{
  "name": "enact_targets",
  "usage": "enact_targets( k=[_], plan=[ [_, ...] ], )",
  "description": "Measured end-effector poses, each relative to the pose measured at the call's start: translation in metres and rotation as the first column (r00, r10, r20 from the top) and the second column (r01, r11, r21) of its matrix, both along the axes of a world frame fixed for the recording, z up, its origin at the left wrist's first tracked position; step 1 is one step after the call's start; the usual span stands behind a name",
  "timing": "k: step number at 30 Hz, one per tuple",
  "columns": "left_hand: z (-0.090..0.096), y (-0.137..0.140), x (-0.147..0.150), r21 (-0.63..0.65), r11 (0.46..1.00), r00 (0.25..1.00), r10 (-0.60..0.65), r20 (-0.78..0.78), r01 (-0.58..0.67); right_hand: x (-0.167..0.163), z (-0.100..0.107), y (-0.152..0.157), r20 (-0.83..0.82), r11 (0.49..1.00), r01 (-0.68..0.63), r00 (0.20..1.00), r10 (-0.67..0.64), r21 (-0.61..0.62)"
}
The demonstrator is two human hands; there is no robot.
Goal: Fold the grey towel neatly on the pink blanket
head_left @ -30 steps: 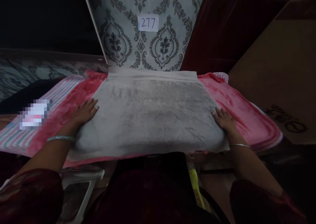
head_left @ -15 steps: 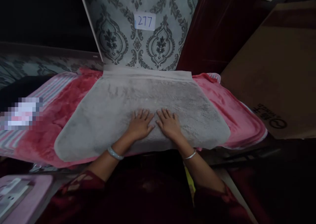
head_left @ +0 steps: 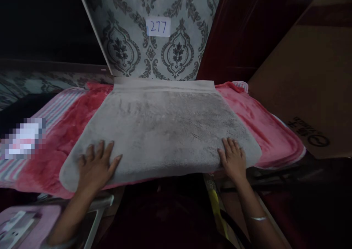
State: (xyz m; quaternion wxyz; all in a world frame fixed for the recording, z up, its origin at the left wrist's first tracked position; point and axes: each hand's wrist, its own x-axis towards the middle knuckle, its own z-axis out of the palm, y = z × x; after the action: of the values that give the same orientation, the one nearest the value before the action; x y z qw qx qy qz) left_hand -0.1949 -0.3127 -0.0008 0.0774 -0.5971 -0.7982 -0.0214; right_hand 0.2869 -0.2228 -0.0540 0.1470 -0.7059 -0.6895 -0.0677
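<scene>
A grey plush mat (head_left: 167,132) lies spread out flat, with a pale straight band along its far edge. My left hand (head_left: 96,166) rests on its near left part, palm down with the fingers spread. Near the mat's right front corner, my right hand (head_left: 233,157) lies flat too, its fingers only slightly apart. Neither hand grips anything. Under the mat is a pink and red plush blanket (head_left: 264,132), which sticks out on both sides and shows a striped border on the left.
Behind stands a patterned wall (head_left: 123,29) with a paper marked 277 (head_left: 158,26). A dark screen (head_left: 49,25) is at the left, a cardboard box (head_left: 310,84) at the right. A pink surface (head_left: 46,219) with a white object lies low on the left.
My hands have moved apart from the middle of the mat, the left one to the near left and the right one to the right. The view has shifted slightly.
</scene>
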Motion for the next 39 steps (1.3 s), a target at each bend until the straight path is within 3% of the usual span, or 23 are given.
enact_targets(
  k=[3,6,8,10,12,14,15,20,22,26,30,32,33,34,37,39],
  plan=[
    [0.004,-0.011,-0.033,0.018,0.988,0.988,0.154,0.007,-0.154,0.031,0.0,0.0,-0.023,0.99,0.142,0.99,-0.142,0.005],
    [0.017,0.004,-0.038,0.003,0.978,0.978,0.207,-0.014,-0.207,0.036,0.015,0.021,-0.071,0.978,0.209,0.976,-0.207,0.028],
    [0.03,0.03,-0.019,-0.024,0.996,0.996,0.087,-0.005,-0.087,0.014,0.031,0.045,-0.104,0.993,0.108,0.989,-0.104,0.036],
    [0.043,0.065,0.017,-0.055,0.987,0.987,-0.15,0.049,0.153,-0.022,0.045,0.071,-0.104,0.995,-0.095,0.99,0.097,0.019],
    [0.052,0.103,0.058,-0.074,0.902,0.904,-0.421,0.077,0.426,-0.062,0.053,0.092,-0.075,0.963,-0.265,0.962,0.261,-0.042],
    [0.053,0.138,0.093,-0.065,0.797,0.798,-0.592,0.111,0.601,-0.094,0.056,0.105,-0.044,0.911,-0.388,0.922,0.385,-0.143],
    [0.05,0.154,0.105,-0.058,0.773,0.773,-0.622,0.125,0.631,-0.105,0.055,0.107,-0.03,0.884,-0.427,0.903,0.429,-0.19],
    [0.017,0.192,0.121,-0.109,0.796,0.801,-0.578,0.159,0.596,-0.11,0.051,0.099,0.01,0.812,-0.509,0.846,0.533,-0.286],
    [0.007,0.194,0.118,-0.087,0.796,0.798,-0.582,0.157,0.599,-0.104,0.05,0.085,0.002,0.752,-0.597,0.783,0.622,-0.279],
    [0.002,0.192,0.113,-0.05,0.783,0.779,-0.605,0.165,0.62,-0.1,0.048,0.036,-0.059,0.57,-0.786,0.598,0.799,-0.241],
    [0.001,0.195,0.111,-0.034,0.778,0.771,-0.614,0.169,0.627,-0.099,0.053,-0.01,-0.239,0.382,-0.898,0.429,0.871,-0.217],
    [0.004,0.195,0.112,-0.04,0.785,0.778,-0.603,0.178,0.618,-0.099,0.058,-0.012,-0.346,0.337,-0.926,0.375,0.86,-0.169],
    [0.006,0.194,0.114,-0.049,0.792,0.784,-0.591,0.189,0.609,-0.1,0.06,-0.005,-0.382,0.353,-0.926,0.376,0.844,-0.132],
    [0.008,0.192,0.118,-0.06,0.797,0.789,-0.58,0.203,0.601,-0.102,0.063,0.006,-0.403,0.4,-0.912,0.401,0.823,-0.091],
    [0.011,0.176,0.138,-0.068,0.775,0.765,-0.598,0.24,0.628,-0.114,0.067,0.056,-0.387,0.628,-0.778,0.58,0.717,-0.002],
    [0.009,0.159,0.155,-0.057,0.749,0.735,-0.63,0.249,0.661,-0.125,0.065,0.088,-0.319,0.743,-0.669,0.705,0.634,-0.002]
  ],
)
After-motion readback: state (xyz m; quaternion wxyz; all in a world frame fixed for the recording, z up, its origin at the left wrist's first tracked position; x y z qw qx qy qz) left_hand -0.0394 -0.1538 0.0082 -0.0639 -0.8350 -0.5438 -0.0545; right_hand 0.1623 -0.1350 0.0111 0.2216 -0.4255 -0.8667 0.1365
